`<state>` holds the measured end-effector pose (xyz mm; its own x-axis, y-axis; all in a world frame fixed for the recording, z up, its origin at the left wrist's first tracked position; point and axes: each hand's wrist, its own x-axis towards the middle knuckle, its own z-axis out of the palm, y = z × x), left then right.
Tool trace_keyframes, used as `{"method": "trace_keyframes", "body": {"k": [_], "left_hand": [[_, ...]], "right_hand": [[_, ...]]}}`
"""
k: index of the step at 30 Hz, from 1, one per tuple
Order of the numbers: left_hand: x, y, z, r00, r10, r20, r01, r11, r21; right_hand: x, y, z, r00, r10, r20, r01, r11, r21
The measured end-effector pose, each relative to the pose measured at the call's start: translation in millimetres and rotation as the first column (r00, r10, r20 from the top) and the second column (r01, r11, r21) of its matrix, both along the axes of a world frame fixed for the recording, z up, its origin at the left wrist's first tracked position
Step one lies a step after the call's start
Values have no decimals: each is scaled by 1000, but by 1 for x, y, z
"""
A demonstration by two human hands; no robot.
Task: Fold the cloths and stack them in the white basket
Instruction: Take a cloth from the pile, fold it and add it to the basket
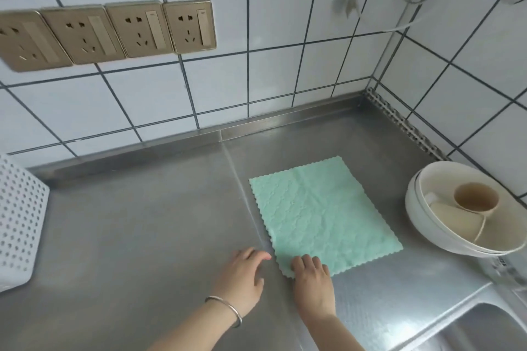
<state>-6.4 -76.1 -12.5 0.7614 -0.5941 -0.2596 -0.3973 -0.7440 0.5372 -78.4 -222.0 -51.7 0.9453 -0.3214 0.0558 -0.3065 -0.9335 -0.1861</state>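
You are pressing your right hand [312, 279] on the near corner of the green cloth [322, 214], fingers together and curled onto it, pinning it flat for folding. Your left hand [242, 276] is resting beside it on the bench [142, 222], fingers relaxed. The white basket [17, 222] is standing at the bench's left edge.

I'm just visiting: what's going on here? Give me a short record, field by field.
surface: steel counter by a tiled wall
cloth: green cloth, spread flat, not yet folded
left hand: on the counter just left of the cloth, fingers relaxed
right hand: on the cloth's near corner; grip unclear
basket: white basket at far left, contents hidden
other: bowl with cups at right
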Motion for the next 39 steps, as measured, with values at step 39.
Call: {"method": "trace_keyframes", "body": {"k": [39], "left_hand": [[109, 308, 206, 784, 582, 216, -369, 718, -590]], "right_hand": [[151, 123, 232, 869, 121, 480, -323, 873, 365]]}}
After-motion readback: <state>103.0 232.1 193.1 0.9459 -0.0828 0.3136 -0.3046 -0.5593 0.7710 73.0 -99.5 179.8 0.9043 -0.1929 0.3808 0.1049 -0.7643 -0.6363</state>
